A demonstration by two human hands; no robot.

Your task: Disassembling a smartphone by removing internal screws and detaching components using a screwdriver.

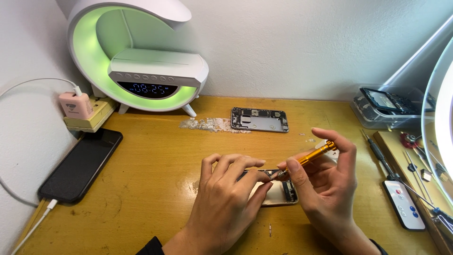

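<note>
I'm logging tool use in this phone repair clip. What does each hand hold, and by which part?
The right hand holds a gold screwdriver by its shaft, index finger on its rear end. The left hand presses down the opened phone.

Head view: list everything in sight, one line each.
Lamp clock: one, white with green glow, back left.
Charger: one, pink, on power strip, left.
Black phone: one, left, cabled.
Open phone: one, grey, back centre.
Phone shell: one, gold, under the hands.
Screwdriver: one, gold, in right hand.
Remote: one, white, right.
Clear box: one, back right.
Table: one, yellow wood.
Left hand: on shell.
Right hand: gripping screwdriver.
</note>
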